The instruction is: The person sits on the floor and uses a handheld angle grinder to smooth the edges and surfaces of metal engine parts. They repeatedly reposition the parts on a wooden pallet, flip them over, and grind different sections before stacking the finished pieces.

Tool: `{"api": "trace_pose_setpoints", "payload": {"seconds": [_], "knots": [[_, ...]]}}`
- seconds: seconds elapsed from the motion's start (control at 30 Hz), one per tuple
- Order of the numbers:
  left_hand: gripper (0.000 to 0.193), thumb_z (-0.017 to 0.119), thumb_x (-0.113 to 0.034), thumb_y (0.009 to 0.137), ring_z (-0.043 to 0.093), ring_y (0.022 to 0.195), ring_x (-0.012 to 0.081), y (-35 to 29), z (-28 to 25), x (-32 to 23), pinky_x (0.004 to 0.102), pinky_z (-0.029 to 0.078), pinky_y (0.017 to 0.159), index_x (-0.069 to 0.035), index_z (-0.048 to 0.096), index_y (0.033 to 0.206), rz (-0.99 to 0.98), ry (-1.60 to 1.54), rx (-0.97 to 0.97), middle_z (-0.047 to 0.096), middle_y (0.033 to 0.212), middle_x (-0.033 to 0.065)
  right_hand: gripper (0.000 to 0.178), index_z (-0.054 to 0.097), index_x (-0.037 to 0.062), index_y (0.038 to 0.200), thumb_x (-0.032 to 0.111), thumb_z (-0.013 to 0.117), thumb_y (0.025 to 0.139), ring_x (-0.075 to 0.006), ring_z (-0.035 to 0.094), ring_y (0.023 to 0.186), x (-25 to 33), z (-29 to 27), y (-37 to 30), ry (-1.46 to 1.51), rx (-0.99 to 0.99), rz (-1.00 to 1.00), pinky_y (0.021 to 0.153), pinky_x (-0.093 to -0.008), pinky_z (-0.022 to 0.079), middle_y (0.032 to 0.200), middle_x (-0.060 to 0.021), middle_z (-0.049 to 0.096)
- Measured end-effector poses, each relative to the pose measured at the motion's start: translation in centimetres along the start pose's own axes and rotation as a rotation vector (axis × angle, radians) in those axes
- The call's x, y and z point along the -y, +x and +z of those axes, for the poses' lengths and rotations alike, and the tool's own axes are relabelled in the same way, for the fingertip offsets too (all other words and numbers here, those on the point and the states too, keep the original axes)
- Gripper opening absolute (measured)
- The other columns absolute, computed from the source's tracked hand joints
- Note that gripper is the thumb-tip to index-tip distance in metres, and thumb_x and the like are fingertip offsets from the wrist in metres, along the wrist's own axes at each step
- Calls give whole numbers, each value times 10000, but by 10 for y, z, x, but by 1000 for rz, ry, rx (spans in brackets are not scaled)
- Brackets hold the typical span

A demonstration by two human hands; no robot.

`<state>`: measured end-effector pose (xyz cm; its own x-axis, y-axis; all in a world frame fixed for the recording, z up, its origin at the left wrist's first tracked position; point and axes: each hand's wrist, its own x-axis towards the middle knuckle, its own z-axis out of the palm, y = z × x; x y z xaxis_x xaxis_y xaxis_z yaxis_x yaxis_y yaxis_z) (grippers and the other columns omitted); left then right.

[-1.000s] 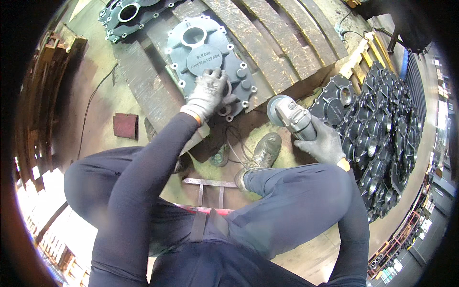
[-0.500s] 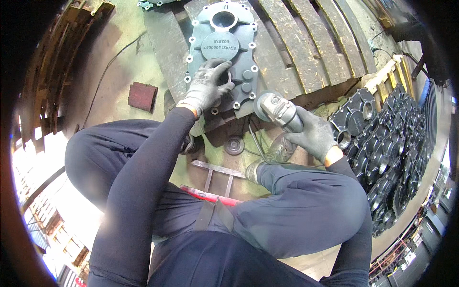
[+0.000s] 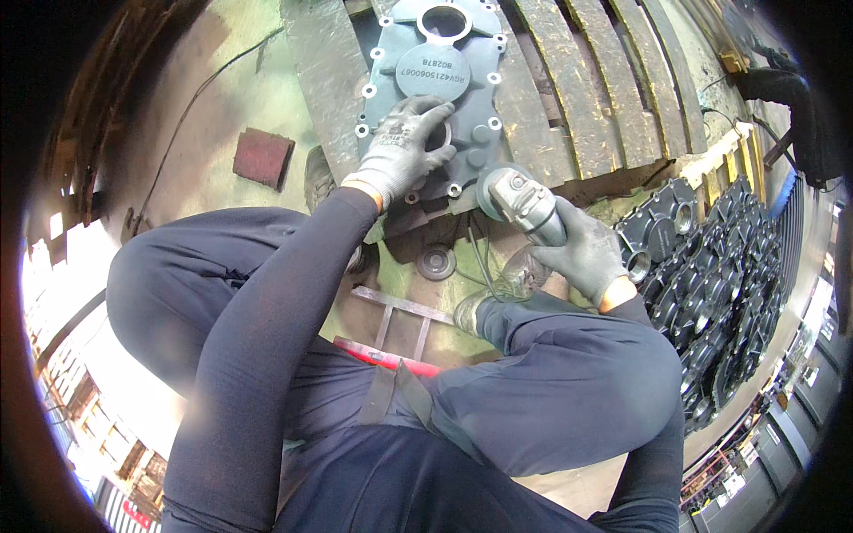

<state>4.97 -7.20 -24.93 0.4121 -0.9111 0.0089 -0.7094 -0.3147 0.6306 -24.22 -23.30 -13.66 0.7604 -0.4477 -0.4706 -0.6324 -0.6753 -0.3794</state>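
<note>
A grey cast metal cover [image 3: 433,73] with round openings and bolt holes along its edge lies on a wooden pallet in front of me. My left hand [image 3: 402,149], in a grey glove, rests on the cover beside its lower opening, thumb apart from the fingers. In my gloved right hand [image 3: 586,253] is an angle grinder [image 3: 526,206], held by its body. The grinder's disc end is close to the cover's near right corner; I cannot tell if they touch.
Many black castings [image 3: 711,293] are stacked at the right. A loose round disc [image 3: 436,262] and a metal frame [image 3: 404,311] lie on the floor near my legs. A dark red block [image 3: 263,160] sits at left. A cable [image 3: 191,102] runs along the floor.
The whole view has shifted a little, so the cover appears farther right and higher. Both hands keep nearly the same places relative to the cover.
</note>
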Motion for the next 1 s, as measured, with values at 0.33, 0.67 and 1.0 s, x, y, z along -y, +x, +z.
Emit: {"api": "trace_pose_setpoints", "payload": {"seconds": [0.33, 0.67, 1.0], "knots": [[666, 868, -270, 892, 574, 1449, 380, -1, -3, 0, 478, 453, 1250, -150, 669, 1517, -23, 33, 2, 634, 1537, 135, 708, 649, 129, 1393, 368, 902, 777, -451, 766, 1016, -3, 8, 4, -11, -44, -59, 896, -550, 605, 1100, -219, 776], [673, 876, -291, 893, 593, 1426, 397, -2, 2, -2, 487, 474, 1225, -151, 663, 1516, 14, 72, -29, 636, 1524, 162, 636, 648, 127, 1319, 366, 897, 784, -457, 761, 997, 0, 8, 1, 15, -43, -62, 875, -560, 599, 1051, -207, 767], [776, 874, -414, 907, 606, 1369, 486, -7, 24, -18, 567, 486, 1166, -118, 595, 1567, -131, 282, -130, 579, 1552, 278, 705, 701, 123, 1377, 437, 939, 793, -466, 763, 1070, -37, -22, -53, 145, -146, 203, 906, -528, 604, 1139, -229, 800]]}}
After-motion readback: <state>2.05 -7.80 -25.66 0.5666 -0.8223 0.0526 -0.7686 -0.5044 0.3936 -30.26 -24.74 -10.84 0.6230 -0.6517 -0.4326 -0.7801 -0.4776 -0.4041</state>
